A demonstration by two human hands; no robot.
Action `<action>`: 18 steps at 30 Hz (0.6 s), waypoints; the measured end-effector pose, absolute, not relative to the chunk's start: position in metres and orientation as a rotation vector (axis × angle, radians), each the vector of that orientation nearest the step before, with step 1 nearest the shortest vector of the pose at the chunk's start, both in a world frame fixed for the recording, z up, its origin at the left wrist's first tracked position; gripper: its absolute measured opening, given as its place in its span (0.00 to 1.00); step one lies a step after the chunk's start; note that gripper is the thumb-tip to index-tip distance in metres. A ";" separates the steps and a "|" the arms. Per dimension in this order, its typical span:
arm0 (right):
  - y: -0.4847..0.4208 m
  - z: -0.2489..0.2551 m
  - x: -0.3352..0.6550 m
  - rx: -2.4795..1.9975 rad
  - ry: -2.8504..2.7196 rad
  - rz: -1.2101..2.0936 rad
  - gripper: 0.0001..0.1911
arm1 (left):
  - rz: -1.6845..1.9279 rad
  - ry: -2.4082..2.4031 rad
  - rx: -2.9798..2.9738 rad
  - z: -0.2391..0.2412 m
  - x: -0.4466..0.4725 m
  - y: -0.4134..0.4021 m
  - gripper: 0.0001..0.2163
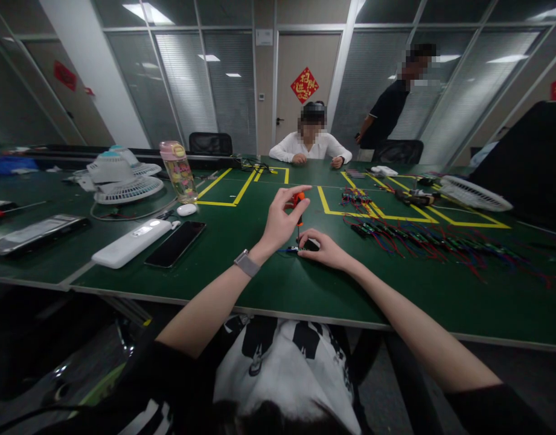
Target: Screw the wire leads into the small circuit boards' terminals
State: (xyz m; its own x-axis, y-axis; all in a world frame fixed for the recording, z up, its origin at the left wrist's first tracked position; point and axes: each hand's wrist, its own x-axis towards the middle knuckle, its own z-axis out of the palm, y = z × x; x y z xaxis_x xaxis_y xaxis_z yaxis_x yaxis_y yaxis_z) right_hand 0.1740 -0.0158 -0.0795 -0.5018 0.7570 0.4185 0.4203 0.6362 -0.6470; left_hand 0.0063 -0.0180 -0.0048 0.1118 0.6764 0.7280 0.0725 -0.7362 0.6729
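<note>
My left hand (280,220), with a watch on its wrist, is closed round the orange handle of a screwdriver (299,198). The screwdriver stands upright, its thin shaft pointing down at a small electronic part (294,249) on the green table. Fingertips of my right hand (326,250) pinch that part from the right side and hide much of it. A short blue wire runs off its left side. Whether the tip sits in a screw is too small to tell.
Several wired circuit boards (409,238) lie to the right. Left are a black phone (175,244), a white power bank (131,243), a drink bottle (178,172) and white fans (128,186). Yellow tape (217,203) marks the table (241,278). One person sits opposite; another stands behind.
</note>
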 end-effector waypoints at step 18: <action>-0.015 -0.079 0.174 -0.909 -2.175 0.628 0.06 | 1.634 0.661 1.878 -0.001 0.007 -0.018 0.12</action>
